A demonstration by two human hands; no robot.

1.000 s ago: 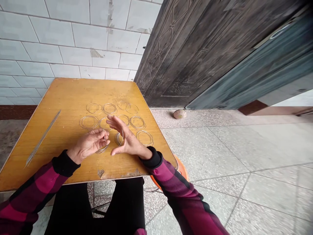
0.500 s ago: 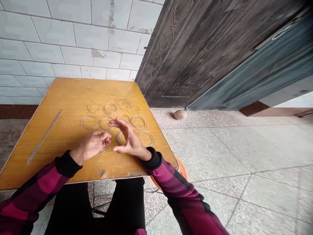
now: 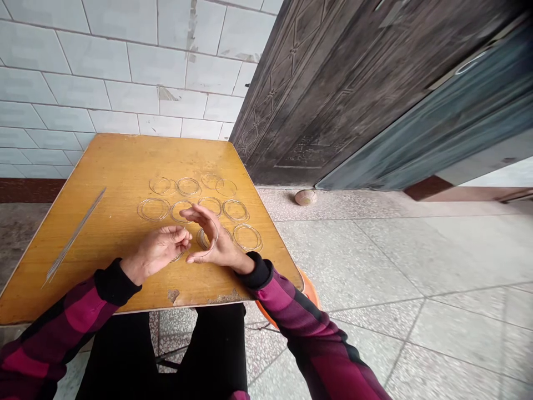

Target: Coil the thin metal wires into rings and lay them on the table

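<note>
Thin silvery wire rings lie in rows on a yellow wooden table [image 3: 125, 166], and one coil [image 3: 236, 210] sits just past my right hand. My left hand [image 3: 160, 248] pinches a thin wire ring [image 3: 215, 236] between its fingertips, with a small coil [image 3: 179, 257] showing beneath it. My right hand [image 3: 215, 239] holds the same ring's curve, with the wire arcing past its fingers and thumb. Another coil [image 3: 202, 239] lies partly hidden behind that hand. Both plaid sleeves rest near the table's front edge.
A bundle of straight wires [image 3: 74, 236] lies at the table's left. A tiled wall [image 3: 116, 72] stands behind, and a dark wooden door [image 3: 316, 94] stands to the right. A small round object [image 3: 306, 197] sits on the floor, and an orange stool [image 3: 310, 294] shows beneath the table's right corner.
My hands have drawn closer together, and the left hand has moved right. The view has shifted slightly, and the table's rings keep their places.
</note>
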